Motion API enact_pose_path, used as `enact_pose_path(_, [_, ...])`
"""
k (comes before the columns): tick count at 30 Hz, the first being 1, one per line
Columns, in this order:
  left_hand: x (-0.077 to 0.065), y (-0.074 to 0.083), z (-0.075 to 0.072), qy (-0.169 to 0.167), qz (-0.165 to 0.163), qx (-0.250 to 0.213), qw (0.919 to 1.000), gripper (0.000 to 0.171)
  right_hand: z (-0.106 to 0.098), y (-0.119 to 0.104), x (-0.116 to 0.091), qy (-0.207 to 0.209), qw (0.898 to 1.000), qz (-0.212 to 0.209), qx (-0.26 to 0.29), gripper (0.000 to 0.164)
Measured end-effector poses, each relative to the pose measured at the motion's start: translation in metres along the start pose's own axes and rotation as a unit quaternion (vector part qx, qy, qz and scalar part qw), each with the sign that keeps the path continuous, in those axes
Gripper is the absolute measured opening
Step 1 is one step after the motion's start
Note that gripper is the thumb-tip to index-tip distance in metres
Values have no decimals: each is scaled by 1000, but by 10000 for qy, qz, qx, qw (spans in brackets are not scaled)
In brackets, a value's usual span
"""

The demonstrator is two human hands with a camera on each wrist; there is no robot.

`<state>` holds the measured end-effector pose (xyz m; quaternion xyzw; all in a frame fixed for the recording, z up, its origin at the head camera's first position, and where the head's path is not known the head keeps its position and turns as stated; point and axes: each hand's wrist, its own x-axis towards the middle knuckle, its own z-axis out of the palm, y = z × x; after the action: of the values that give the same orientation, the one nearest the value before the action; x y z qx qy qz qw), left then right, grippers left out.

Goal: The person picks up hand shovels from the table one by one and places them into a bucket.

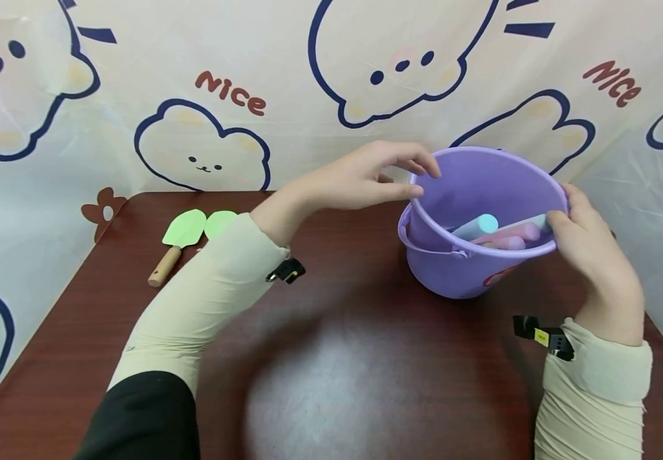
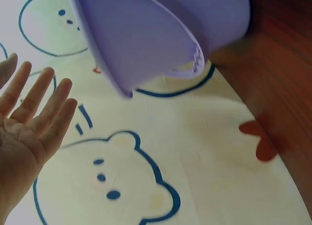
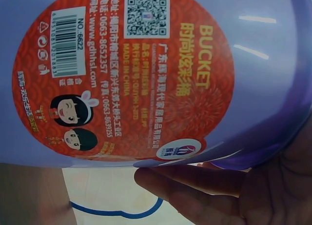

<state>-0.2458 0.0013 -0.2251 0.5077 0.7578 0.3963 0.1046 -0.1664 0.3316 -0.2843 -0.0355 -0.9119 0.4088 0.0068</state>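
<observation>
A purple bucket (image 1: pixel 441 268) stands at the back right of the table, tilted a little, its handle (image 1: pixel 432 248) hanging down on the left side. Several pastel sticks like chunky chalk, among them a blue one (image 1: pixel 478 227) and a pink one (image 1: pixel 518 233), lie inside it. My right hand (image 1: pixel 593 243) grips the rim on the right, thumb over the edge and fingers along the outer wall. At the opposite rim hovers my left hand (image 1: pixel 380 176), fingers extended and holding nothing. In the right wrist view a red label (image 3: pixel 122 78) covers much of the bucket's side.
Two small garden tools with light green blades, one a trowel (image 1: pixel 184 229) with a wooden handle, lie at the back left of the brown table (image 1: pixel 331 383). The second blade (image 1: pixel 220 222) is partly behind my left sleeve. A cartoon-print sheet (image 1: pixel 285 128) rises behind the table.
</observation>
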Motion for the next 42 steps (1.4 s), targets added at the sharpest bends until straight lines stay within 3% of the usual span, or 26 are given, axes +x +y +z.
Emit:
enact_pose_path(10, [-40,-1,-21,213,-636,287,9973,25,-1,-2,-1,13,9999,78,-71,63])
enact_pose_path(21, [-95,-12,-32,24,-1102,800,9907,23,0,-1,-2,28,9999,100,-54,63])
enact_pose_path(25, [-119,-22,-31,-11,-1361,1180,9836,25,1,-2,-2,10,10000,90,-9,63])
enact_pose_path(32, [-155,-42,-24,78,-1744,1097,9785,23,3,-4,-2,9,9999,94,37,63])
enact_pose_path(42, [-188,-71,-23,189,-2183,1633,9619,23,3,-1,-2,11,9999,86,72,63])
